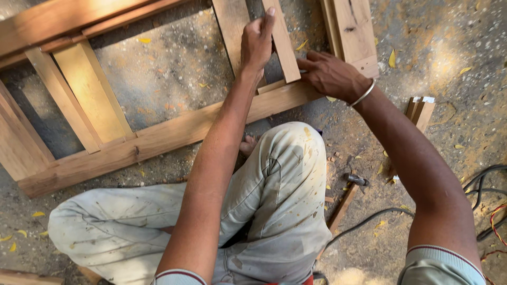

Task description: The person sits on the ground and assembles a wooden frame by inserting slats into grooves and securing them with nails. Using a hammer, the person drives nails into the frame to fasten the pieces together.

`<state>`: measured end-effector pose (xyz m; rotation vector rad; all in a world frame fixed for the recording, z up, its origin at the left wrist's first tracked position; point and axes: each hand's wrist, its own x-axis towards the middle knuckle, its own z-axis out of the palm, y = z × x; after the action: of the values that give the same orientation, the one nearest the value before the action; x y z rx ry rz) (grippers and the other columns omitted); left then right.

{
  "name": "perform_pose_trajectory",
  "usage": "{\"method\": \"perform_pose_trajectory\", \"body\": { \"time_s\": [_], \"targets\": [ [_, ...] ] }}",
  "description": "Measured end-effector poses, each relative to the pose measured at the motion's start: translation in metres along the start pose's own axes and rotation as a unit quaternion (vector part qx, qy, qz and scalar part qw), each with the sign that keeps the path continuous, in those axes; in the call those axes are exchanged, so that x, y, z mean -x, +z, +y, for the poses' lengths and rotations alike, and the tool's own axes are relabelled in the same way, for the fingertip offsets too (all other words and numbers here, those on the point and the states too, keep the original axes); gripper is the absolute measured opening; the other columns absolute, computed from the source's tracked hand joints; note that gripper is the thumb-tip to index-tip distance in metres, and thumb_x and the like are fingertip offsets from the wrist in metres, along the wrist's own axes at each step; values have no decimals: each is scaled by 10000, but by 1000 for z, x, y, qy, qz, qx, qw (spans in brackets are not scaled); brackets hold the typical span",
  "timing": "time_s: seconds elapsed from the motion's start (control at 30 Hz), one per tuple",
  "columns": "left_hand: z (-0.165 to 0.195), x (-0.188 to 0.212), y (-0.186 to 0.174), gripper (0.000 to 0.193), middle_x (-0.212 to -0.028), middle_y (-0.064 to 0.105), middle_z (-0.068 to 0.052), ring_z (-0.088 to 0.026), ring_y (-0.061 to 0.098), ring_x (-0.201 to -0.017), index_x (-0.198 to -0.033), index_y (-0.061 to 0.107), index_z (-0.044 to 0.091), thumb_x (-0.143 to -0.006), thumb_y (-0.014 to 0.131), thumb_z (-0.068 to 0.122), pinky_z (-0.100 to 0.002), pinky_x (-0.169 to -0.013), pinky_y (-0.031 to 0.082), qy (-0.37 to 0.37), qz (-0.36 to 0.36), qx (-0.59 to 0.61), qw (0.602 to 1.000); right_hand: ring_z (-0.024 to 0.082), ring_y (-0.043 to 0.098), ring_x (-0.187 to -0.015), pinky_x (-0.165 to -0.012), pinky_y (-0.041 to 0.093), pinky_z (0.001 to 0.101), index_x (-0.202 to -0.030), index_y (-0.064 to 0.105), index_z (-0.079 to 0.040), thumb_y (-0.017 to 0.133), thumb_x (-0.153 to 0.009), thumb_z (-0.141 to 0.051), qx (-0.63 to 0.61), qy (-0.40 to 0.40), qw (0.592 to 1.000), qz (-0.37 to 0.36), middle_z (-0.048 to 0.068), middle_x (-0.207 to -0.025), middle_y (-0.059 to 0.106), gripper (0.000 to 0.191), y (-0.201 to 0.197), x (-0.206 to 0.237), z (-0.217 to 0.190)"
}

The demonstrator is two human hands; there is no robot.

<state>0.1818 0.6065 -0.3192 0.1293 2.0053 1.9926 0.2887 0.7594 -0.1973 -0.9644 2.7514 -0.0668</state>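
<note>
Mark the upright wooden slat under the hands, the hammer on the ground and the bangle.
upright wooden slat (285,53), head view, on its face just right of the left hand.
hammer (357,180), head view, on its metal head.
bangle (363,94), head view, on the band at the right wrist.

No packages, labels, signs or screens show anywhere in this view.

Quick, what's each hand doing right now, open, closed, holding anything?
Left hand: closed on the upright wooden slat, fingers wrapped around its edge.
Right hand: resting flat, fingers at the slat's base on the frame rail; whether it holds anything cannot be told.
</note>
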Motion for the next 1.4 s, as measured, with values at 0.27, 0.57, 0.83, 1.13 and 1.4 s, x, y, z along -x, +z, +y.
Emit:
{"method": "perform_pose_trajectory", "body": {
  "time_s": [0.27, 0.57, 0.83, 1.13, 1.4],
  "targets": [
    [6, 1, 1, 628, -540, 355, 90, -59, 343, -430, -661, 496, 194, -920, 495, 766, -264, -399, 306, -26, -6, -18, 999, 224, 604, -992, -928, 545, 389, -901, 773, -97, 551, -971, -135, 10, 95, 994, -53, 93, -1046, 634, 236, -5, -11, 4],
    [1, -8, 4, 640, -584, 393, 92, -58, 363, -446, -682, 470, 210, -929, 372, 793, -270, -356, 304, -37, -3, -166, 985, 244, 672, -932, -816, 572, 336, -1245, 673, 27, 604, -993, 76, -216, 248, 898, 291, 156, -1152, 669, 266, 25, 63, -34],
    [4, -5, 9, 650, -578, 460, 75, -67, 464, -443, -688, 491, 198, -931, 348, 784, -297, -363, 407, -58, 15, -199, 978, 220, 713, -918, -766, 620, 286, -1199, 686, 18, 607, -1023, 25, -262, 339, 842, 329, 157, -1086, 715, 193, 77, 168, -133],
    [21, 3, 13, 683, -595, 581, 22, -132, 608, -516, -679, 534, 168, -900, 326, 780, -365, -456, 488, -120, 22, -235, 964, 195, 587, -612, -452, 459, 273, -1102, 667, -16, 624, -1021, -389, -98, 667, 738, -16, 133, -873, 672, 385, 124, 240, -279],
    [18, 6, 17, 648, -636, 561, -9, -180, 572, -529, -750, 539, 148, -954, 344, 731, -394, -474, 470, -127, 11, -283, 950, 292, 607, -683, -603, 520, 460, -959, 592, -32, 693, -911, -413, -129, 707, 694, 43, 166, -856, 648, 397, 135, 250, -338]
  ]
}}
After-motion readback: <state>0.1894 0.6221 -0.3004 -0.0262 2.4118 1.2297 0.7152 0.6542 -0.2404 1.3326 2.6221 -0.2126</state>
